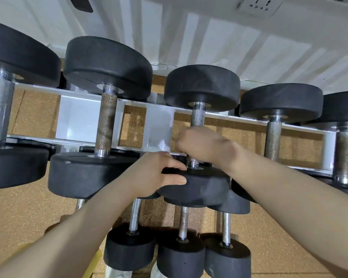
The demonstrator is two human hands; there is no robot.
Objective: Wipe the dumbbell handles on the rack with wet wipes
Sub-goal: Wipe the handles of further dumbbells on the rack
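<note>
Several black dumbbells with knurled steel handles lie across a white rack [249, 119]. The middle dumbbell [202, 87] has its handle [197, 117] partly covered by my right hand [203, 143], which is closed around the lower part of the handle. No wipe shows in that fist; it may be hidden inside. My left hand [157, 173] grips the near black weight head [201, 187] of the same dumbbell, thumb on top and fingers on its side.
A rust-tinted handle [107, 119] sits on the neighbouring dumbbell to the left, a clean one [272, 139] to the right. Smaller dumbbells [181, 251] lie on a lower tier below my arms. A white panelled wall [229, 43] stands behind, cork-coloured floor [18, 207] below.
</note>
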